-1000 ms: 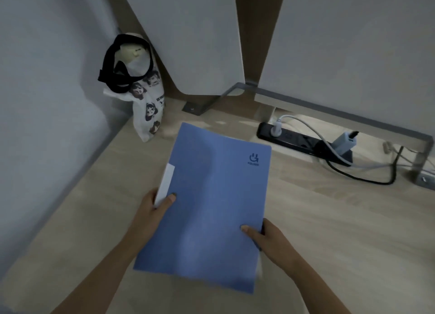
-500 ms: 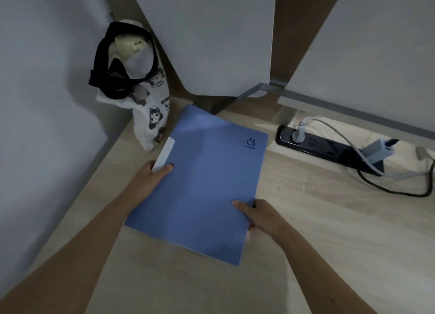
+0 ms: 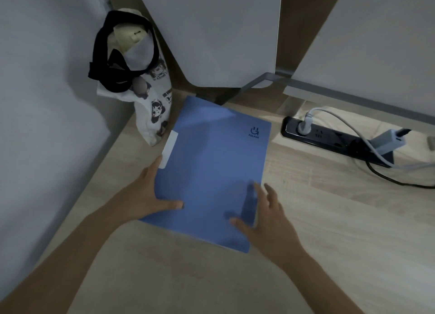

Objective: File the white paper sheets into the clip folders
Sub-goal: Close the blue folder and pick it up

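Two hands on one blue clip folder [image 3: 211,172], which lies closed and flat on the wooden desk [image 3: 329,231], far left corner nearly touching the cartoon-print tote bag [image 3: 153,106].

Going left to right: the left hand [image 3: 146,196] lies spread along the spine edge, thumb pressed on the cover, not really gripping, just pinning it down. A white tab [image 3: 169,149] sticks out of that edge right by the fingertips. The right hand [image 3: 266,217] is open with fingers splayed at the folder's right edge, thumb on the cover, closed around nothing as far as I can see.

What could go wrong, I'd guess: slide the folder any further back-left and it bumps the bag, which looks floppy enough to tip. Flip the cover open carelessly and loose sheets inside might slip out, though I can't see how they're held. Over on the right the power strip [image 3: 329,137] and its cables [image 3: 388,179] are well apart, so no worry there.

Readable writing: only a small logo [image 3: 254,132] with what looks like "FOLDER" under it. The bag's lettering is too blurry.
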`<state>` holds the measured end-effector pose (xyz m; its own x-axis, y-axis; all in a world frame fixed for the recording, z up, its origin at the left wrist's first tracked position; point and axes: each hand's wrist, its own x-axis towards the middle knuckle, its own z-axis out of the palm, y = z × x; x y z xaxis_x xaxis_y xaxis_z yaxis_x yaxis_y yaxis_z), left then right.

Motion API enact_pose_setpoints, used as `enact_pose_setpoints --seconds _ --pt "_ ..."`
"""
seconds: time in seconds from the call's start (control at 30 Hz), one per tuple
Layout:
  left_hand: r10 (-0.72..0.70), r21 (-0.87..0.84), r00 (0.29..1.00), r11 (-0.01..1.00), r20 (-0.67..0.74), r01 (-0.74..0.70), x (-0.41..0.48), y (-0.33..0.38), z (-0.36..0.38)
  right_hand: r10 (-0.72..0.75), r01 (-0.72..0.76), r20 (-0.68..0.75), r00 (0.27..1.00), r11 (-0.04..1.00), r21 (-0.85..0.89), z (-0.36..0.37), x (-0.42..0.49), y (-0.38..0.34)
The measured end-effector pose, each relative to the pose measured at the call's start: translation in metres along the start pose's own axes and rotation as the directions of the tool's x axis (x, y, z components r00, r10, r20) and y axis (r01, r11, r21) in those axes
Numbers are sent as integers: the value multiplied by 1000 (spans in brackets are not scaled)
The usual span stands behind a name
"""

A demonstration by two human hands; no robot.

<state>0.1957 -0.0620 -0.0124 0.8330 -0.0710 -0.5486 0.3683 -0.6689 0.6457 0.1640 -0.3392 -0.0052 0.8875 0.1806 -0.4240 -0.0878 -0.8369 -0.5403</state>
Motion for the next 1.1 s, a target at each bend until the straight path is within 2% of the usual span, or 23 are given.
enact_pose_setpoints --seconds 0.07,0.13,0.27,0.33,0.4,0.47,0.53,0.6,0.67,0.8,0.9,0.97,1.07,1.1 --pt "20 266 996 963 93 -44 -15 -5 6 -35 44 93 995 994 -96 20 -14 1" --pt "70 463 992 879 101 -109 -22 -14 11 -50 62 78 996 986 -154 39 -20 6" --pt "162 611 986 775 50 -158 -14 -33 12 -52 48 -36 998 991 -123 59 -21 8" --pt "204 625 978 759 32 -179 -12 -37 13 -86 66 -106 991 982 -176 63 -20 6" --pt "266 630 964 746 13 -214 -10 -40 12 -48 26 -68 997 957 -288 60 -18 3" --pt "357 655 934 709 -15 -261 -10 -43 11 -58 15 -99 993 924 -382 58 -15 1" --pt "413 693 910 662 -21 -285 -9 -45 11 -54 5 -107 993 912 -410 58 -14 5" --pt "434 707 901 644 -25 -291 -9 -48 12 -62 38 -47 997 912 -407 49 -15 0" --pt "436 714 899 640 -34 -284 -9 -48 13 -87 83 8 996 923 -374 52 -13 6" --pt "417 704 908 658 -44 -268 -7 -49 16 -94 67 -62 994 939 -337 52 -13 12" --pt "382 709 923 660 -32 -248 -6 -49 15 -117 117 18 993 942 -316 49 -12 13" --pt "360 723 932 653 -34 -225 -7 -45 17 -76 82 33 997 961 -266 49 -13 11" --pt "276 755 960 639 -42 -150 -5 -41 16 -80 72 -16 997 953 -295 53 -16 11" --pt "279 750 959 644 -48 -150 -7 -38 16 -116 87 -85 990 954 -286 52 -17 10"
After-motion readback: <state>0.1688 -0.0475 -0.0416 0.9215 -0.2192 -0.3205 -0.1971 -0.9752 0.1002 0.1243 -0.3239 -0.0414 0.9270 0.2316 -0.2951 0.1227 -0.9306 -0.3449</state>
